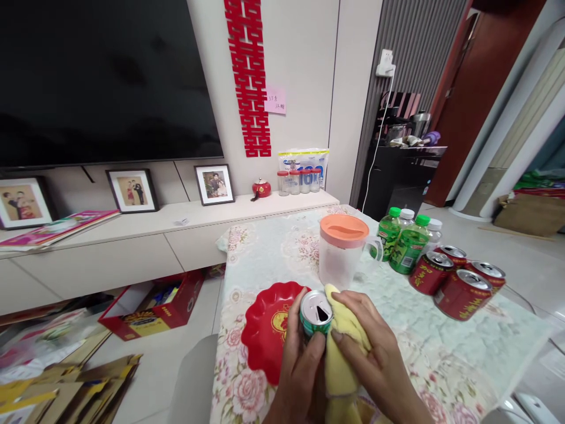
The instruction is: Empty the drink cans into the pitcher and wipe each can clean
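My left hand [300, 359] is wrapped round a green drink can [316, 312], whose silver top faces up with its mouth opening uncovered. In my right hand [375, 347] is a bunched yellow cloth [342, 353], pressed against the can's right side. Both hands are over the near part of the table, just right of a red scalloped plate [260, 330]. Beyond the can stands a clear pitcher [338, 265] with an orange lid. The lower part of the can is hidden by my fingers.
Several red cans [463, 294] stand on the flowered tablecloth [247, 377] at right, with green-labelled bottles [408, 247] behind them. A white cabinet [185, 218] runs along the wall, bearing framed photos and jars. A red box [154, 312] and flattened cardboard [83, 394] lie on the floor at left.
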The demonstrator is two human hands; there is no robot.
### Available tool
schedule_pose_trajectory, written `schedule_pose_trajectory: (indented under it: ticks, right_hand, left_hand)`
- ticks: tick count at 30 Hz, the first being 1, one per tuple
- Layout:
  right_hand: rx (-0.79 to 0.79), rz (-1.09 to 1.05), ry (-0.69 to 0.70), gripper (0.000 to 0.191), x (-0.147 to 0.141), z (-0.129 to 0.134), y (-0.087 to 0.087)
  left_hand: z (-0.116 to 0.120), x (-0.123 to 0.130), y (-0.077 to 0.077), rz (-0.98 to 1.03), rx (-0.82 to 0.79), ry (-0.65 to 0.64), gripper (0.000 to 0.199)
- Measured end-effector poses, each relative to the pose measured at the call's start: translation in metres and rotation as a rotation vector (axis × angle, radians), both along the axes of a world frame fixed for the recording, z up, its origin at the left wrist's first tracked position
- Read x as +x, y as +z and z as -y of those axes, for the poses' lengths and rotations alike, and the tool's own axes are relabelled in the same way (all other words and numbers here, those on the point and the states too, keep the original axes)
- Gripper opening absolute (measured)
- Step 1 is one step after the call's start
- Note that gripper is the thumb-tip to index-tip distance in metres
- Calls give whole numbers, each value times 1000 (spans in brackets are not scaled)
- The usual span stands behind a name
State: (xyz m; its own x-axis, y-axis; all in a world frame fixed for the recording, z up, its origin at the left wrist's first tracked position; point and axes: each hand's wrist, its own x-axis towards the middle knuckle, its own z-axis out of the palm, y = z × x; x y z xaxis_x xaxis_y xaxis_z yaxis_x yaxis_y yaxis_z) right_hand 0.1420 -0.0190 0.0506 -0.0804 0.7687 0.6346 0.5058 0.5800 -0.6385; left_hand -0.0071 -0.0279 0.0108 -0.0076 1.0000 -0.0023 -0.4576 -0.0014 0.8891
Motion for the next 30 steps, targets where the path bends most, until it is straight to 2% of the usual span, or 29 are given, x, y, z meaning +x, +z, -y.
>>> schedule_pose_trajectory:
  ticks: [4, 9, 13, 16, 20, 24, 27, 30]
  right_hand:
    - [-136, -3, 34, 43, 5, -9, -4]
    - [-333, 65, 132, 43, 10, -18, -11]
    - [-381, 114, 115, 45, 8, -20, -15]
    - [-332, 112, 79, 41, 8, -15, -10]
    - [-167, 59, 20, 34, 8, -3, 4]
    - [-4, 24, -2, 34, 5, 8, 15]
    - [56, 15, 23, 37, 1, 11, 13]
    - [46, -28, 21, 36, -1, 5, 1]
  left_hand:
    - [-6, -1, -1, 14, 9, 9, 74]
    - [-20, -4, -8, 12, 175, 78, 74]
    - [-25, -6, -10, -24, 220, 98, 71]
    - [-25, -6, -10, -80, 217, 102, 71]
    - [-25, -5, -12, -142, 216, 128, 71]
    - [-22, -2, -11, -98, 191, 112, 73]
    - [-18, 1, -5, 34, 134, 34, 73]
    - [-14, 2, -1, 121, 68, -39, 71]
